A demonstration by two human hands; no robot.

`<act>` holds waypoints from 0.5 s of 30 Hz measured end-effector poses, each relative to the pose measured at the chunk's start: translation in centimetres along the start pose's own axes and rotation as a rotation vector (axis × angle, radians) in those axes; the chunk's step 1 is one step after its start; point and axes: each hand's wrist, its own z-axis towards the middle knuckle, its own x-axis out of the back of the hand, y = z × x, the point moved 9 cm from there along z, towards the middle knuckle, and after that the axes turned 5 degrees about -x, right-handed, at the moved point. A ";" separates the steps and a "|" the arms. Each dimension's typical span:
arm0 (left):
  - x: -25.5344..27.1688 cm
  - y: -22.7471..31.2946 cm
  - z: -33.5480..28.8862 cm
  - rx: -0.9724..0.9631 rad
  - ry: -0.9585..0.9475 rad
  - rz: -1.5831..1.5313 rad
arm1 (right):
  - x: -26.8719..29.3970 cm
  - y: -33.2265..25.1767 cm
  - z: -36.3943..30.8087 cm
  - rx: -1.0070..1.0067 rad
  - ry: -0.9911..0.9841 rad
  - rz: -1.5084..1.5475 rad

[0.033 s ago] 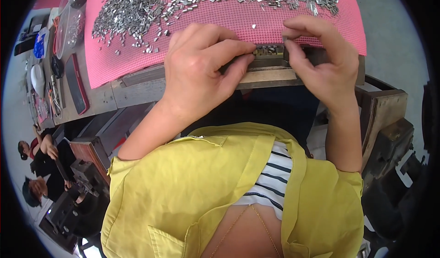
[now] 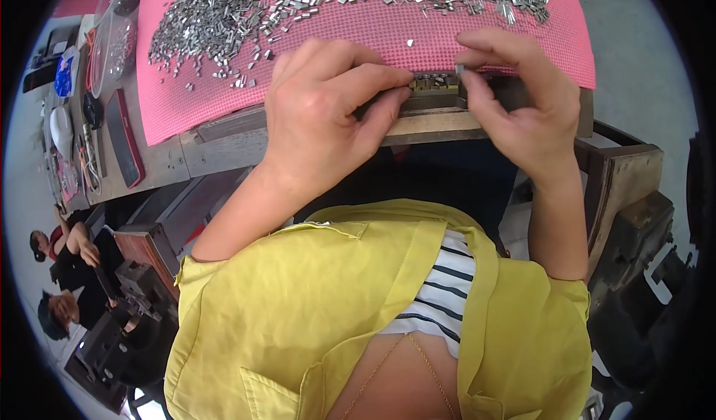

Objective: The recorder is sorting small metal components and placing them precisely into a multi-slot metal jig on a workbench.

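Close to the bench's near edge, a dark narrow metal fixture [image 2: 432, 101] holds a row of small metal pieces [image 2: 436, 82] side by side. My left hand [image 2: 321, 107] is at the row's left end, thumb and forefinger closed together; whatever is between their tips is hidden. At the right end, my right hand [image 2: 526, 99] pinches a small grey metal piece [image 2: 459, 69] at its fingertips, just above the fixture. Beyond both hands, a wide heap of loose small metal pieces [image 2: 224, 24] is spread on a pink textured mat [image 2: 358, 28].
A phone in a red case [image 2: 124, 136] lies on the bench at left, near a white computer mouse [image 2: 61, 130], a blue packet [image 2: 66, 71] and clear plastic containers [image 2: 119, 43]. Two people work at the lower left beside a machine [image 2: 142, 289]. A wooden frame [image 2: 625, 185] stands at right.
My right fingertips and the small piece they hold are slightly lower, closer to the row. My left hand stays at the row's left end.
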 end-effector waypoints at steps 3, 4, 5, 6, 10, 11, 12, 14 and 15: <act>-0.3 -0.6 0.0 0.054 0.014 -0.017 | -0.5 -0.1 -0.7 0.057 -0.061 -0.059; -0.2 -0.8 0.0 0.085 0.014 -0.040 | -0.6 0.1 -0.8 0.056 -0.059 -0.057; -0.1 -0.7 0.1 0.085 0.012 -0.038 | -0.7 0.0 -1.0 0.087 -0.040 -0.054; -0.2 -0.7 0.2 0.106 -0.027 -0.044 | -0.6 -0.2 -1.1 0.119 -0.021 -0.051; -0.6 -1.1 0.3 0.181 -0.097 -0.047 | -0.7 -0.2 -1.1 0.123 -0.028 -0.064; -0.5 -1.0 0.3 0.183 -0.099 -0.047 | -0.8 -0.4 -1.1 0.121 -0.087 -0.092; -0.5 -1.1 0.2 0.199 -0.112 -0.043 | -1.2 -0.4 -1.2 0.120 -0.147 -0.120; -0.6 -1.3 0.1 0.212 -0.127 -0.043 | -1.0 -0.2 -1.2 0.117 -0.107 -0.090; -0.3 -0.8 0.3 0.147 -0.088 -0.053 | -0.7 -0.2 -1.2 0.116 -0.068 -0.059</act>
